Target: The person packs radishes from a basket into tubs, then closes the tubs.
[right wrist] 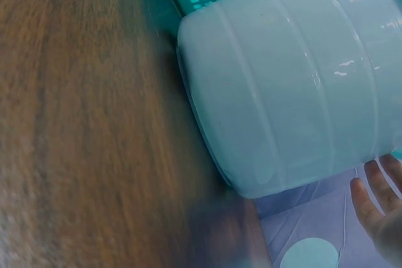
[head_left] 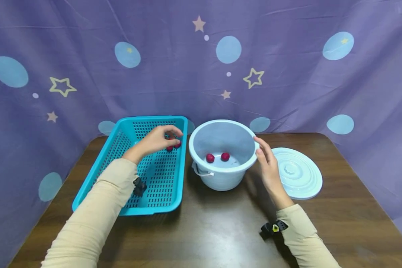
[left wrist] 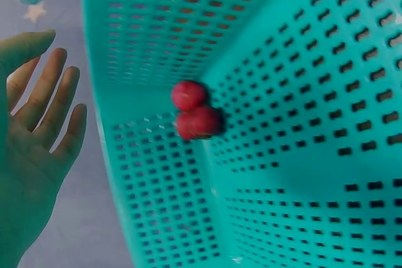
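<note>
My left hand point(head_left: 155, 139) hangs over the far right part of a turquoise perforated basket point(head_left: 182, 178), with fingers loosely bent and nothing held. Below it, small round red balls point(left wrist: 204, 121) lie together in a corner of the basket; the left wrist view shows three, apart from the hand. A light blue bucket point(head_left: 222, 180) stands upright beside the basket, with two red balls, the left one point(head_left: 210, 158) and the right one point(head_left: 225, 156), on its floor. My right hand point(head_left: 269, 165) touches the bucket's right rim with extended fingers.
A round pale blue lid point(head_left: 298, 173) lies flat on the brown wooden table point(head_left: 207, 230), right of the bucket. The bucket's handle point(head_left: 201, 172) hangs down at its front left. Behind the table hangs a purple curtain point(head_left: 174, 74) with stars and dots.
</note>
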### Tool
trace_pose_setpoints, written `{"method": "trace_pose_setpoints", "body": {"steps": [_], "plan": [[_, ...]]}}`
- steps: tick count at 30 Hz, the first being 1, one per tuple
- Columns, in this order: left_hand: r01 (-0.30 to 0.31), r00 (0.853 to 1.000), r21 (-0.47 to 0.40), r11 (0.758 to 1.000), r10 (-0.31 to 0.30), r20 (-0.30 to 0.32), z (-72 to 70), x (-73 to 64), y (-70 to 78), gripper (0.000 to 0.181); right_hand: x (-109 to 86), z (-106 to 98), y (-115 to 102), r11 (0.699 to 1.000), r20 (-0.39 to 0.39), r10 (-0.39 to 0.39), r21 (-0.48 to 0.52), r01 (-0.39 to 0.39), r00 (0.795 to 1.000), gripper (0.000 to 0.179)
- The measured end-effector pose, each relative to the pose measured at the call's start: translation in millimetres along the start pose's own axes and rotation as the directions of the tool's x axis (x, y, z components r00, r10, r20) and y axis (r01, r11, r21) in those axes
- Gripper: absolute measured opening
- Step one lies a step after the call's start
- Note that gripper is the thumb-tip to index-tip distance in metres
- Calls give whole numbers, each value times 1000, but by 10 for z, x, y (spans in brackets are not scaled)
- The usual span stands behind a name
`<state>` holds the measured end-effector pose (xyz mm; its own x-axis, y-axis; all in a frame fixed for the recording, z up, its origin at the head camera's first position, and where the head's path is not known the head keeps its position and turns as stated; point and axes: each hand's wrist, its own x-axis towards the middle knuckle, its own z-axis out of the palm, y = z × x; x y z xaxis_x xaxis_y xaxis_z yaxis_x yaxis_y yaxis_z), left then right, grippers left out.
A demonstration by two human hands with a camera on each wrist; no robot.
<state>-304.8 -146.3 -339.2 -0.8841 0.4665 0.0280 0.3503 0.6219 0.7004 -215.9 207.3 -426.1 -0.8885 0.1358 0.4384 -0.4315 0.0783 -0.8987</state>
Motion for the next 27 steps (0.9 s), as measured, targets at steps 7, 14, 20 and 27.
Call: {"method": "trace_pose_setpoints", "body": {"steps": [7,14,20,27], "plan": [[29,998,37,999,-27,-63,85,155,-206,28,16,-39,-16,1000,-15,-28,-5,28,999,40],[128,985,-9,992,-128,-119,121,219,-469,34,39,-31,-10,999,-24,-45,-2,45,999,40],[237,960,-72,969,-245,-133,175,204,-622,37,27,-6,-7,999,-31,-33,5,33,999,40],[281,947,-122,952,-296,-126,280,192,-852,37,8,16,3,999,-15,-39,22,40,999,40]]}}
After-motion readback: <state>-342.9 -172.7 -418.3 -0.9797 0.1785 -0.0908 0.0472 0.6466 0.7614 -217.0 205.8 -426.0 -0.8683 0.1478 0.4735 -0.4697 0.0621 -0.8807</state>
